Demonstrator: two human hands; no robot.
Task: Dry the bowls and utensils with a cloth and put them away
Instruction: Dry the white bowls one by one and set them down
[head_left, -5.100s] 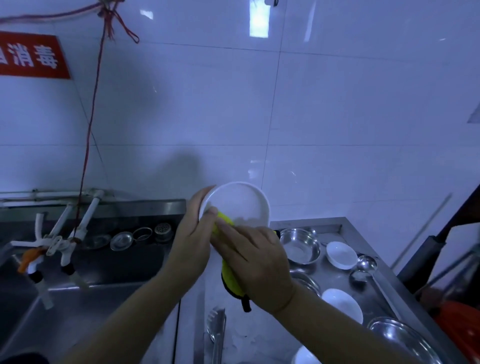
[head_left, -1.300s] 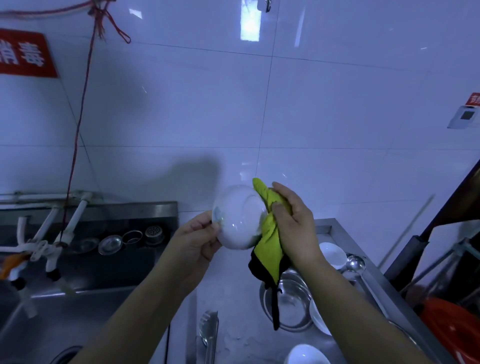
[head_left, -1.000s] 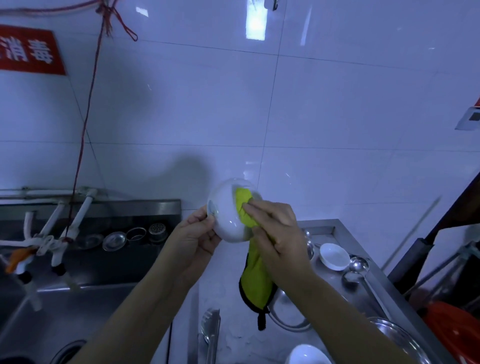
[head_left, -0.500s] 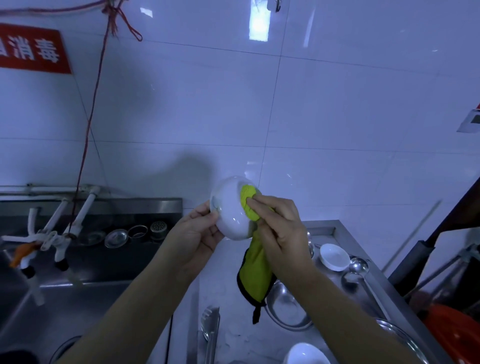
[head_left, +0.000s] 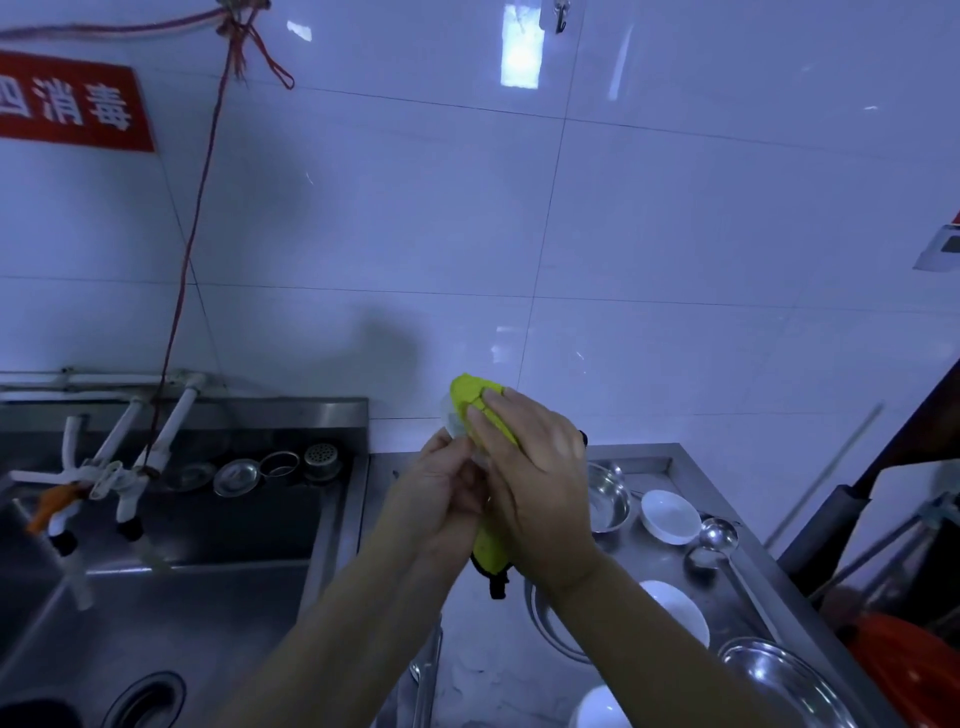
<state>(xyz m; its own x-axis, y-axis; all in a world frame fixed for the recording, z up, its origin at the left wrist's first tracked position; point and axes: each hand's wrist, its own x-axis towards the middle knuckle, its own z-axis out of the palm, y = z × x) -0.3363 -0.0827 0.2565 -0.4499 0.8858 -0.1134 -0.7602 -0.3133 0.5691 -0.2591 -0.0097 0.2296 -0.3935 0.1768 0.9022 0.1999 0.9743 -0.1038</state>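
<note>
Both hands meet in front of the tiled wall (head_left: 675, 234), above the counter (head_left: 737, 582). Left hand (head_left: 441, 499) curls its fingers around the lower edge of the bowl (head_left: 451, 418), of which only a pale sliver shows at the upper left. Right hand (head_left: 535, 478) lies over the cloth (head_left: 480, 402), fingers bent and pressing it against the bowl, so the cloth's yellow top covers nearly all of it; the cloth's dark-edged tail hangs below the wrists. Half a second ago the bowl's white underside faced the camera with the cloth only at its right edge; now the right hand has swept across and hides it. On the counter sit a steel bowl (head_left: 605, 499), a small dish (head_left: 670, 517) and a ladle (head_left: 719, 535). A sink (head_left: 171, 613) lies to the left.
</note>
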